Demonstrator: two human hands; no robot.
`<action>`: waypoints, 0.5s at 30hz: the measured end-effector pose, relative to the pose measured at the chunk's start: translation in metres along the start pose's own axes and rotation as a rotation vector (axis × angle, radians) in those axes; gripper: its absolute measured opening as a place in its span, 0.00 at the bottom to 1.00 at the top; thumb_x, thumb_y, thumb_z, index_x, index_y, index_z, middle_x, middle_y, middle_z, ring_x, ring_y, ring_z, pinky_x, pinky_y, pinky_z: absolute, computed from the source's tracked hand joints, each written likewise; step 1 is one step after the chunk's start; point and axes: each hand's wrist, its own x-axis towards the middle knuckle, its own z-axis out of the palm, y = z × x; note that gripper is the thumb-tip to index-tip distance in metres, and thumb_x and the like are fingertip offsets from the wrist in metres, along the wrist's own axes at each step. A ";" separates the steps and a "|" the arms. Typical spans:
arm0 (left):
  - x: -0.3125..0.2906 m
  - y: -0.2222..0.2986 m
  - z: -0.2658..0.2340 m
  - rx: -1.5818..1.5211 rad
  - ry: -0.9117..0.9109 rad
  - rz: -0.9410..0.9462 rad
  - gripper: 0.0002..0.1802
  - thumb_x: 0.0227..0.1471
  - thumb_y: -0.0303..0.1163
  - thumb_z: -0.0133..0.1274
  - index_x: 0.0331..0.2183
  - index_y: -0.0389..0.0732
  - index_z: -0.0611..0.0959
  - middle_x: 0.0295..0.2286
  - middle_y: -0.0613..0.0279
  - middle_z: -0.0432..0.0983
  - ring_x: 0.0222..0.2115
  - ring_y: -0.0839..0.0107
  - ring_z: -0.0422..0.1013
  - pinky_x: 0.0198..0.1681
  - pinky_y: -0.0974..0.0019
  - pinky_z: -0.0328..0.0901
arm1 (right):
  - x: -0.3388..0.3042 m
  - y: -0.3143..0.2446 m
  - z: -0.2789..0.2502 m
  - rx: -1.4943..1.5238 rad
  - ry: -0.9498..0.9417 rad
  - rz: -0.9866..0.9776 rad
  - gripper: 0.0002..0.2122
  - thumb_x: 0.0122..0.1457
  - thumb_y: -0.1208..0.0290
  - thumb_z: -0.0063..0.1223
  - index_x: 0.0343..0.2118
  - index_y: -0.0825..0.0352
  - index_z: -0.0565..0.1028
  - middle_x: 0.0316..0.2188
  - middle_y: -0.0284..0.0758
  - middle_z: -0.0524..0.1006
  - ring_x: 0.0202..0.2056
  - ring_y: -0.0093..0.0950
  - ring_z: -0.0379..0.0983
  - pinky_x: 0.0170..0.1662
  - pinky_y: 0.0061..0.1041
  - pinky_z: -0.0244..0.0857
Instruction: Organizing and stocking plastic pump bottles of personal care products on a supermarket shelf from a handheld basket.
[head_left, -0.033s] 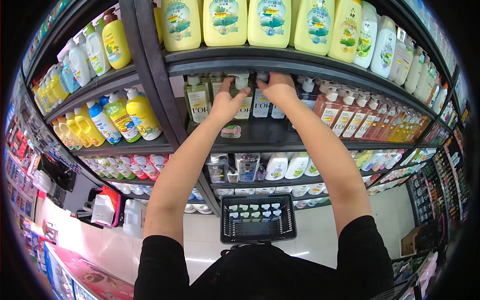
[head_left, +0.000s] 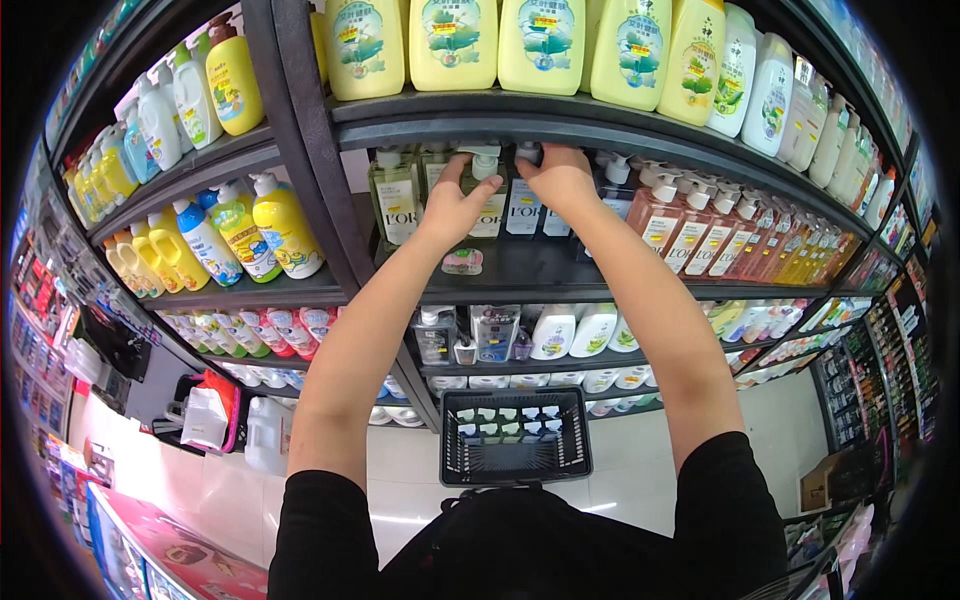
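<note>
Both arms reach up to the middle shelf. My left hand (head_left: 452,210) is curled round the upper part of a pale green pump bottle (head_left: 490,216), fingers on its left side and thumb across its front. Just to the right, my right hand (head_left: 562,182) grips the top of a dark blue pump bottle (head_left: 523,214); some of its fingers are hidden behind the pump. Another green pump bottle (head_left: 396,200) stands to the left, and a dark pump bottle (head_left: 614,180) is right of my right wrist. All stand upright.
Pink pump bottles (head_left: 660,225) line the shelf at right. A small pink-green tag (head_left: 462,262) is on the shelf's front. Large yellow bottles (head_left: 452,50) fill the shelf above. Below me, a black basket (head_left: 515,467) sits on the floor. A white jug (head_left: 266,436) stands left.
</note>
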 end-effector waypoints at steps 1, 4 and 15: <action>-0.003 -0.001 -0.002 -0.046 -0.048 0.039 0.33 0.57 0.45 0.63 0.55 0.31 0.77 0.48 0.42 0.80 0.47 0.54 0.77 0.53 0.57 0.68 | -0.005 0.002 -0.001 0.083 0.071 -0.042 0.24 0.53 0.60 0.68 0.50 0.68 0.79 0.49 0.49 0.80 0.52 0.49 0.74 0.58 0.43 0.68; -0.014 0.001 -0.009 -0.091 -0.059 0.076 0.34 0.58 0.46 0.63 0.55 0.28 0.77 0.46 0.45 0.81 0.44 0.60 0.77 0.51 0.60 0.68 | -0.014 0.005 -0.003 0.245 0.030 -0.011 0.28 0.51 0.59 0.70 0.53 0.68 0.78 0.48 0.49 0.80 0.52 0.50 0.74 0.59 0.43 0.67; -0.018 0.017 -0.031 -0.158 0.006 -0.193 0.39 0.57 0.53 0.62 0.55 0.28 0.77 0.44 0.43 0.81 0.46 0.61 0.77 0.52 0.62 0.68 | -0.024 -0.013 -0.038 0.472 -0.323 0.188 0.40 0.45 0.60 0.80 0.60 0.69 0.71 0.47 0.43 0.80 0.38 0.28 0.78 0.44 0.28 0.74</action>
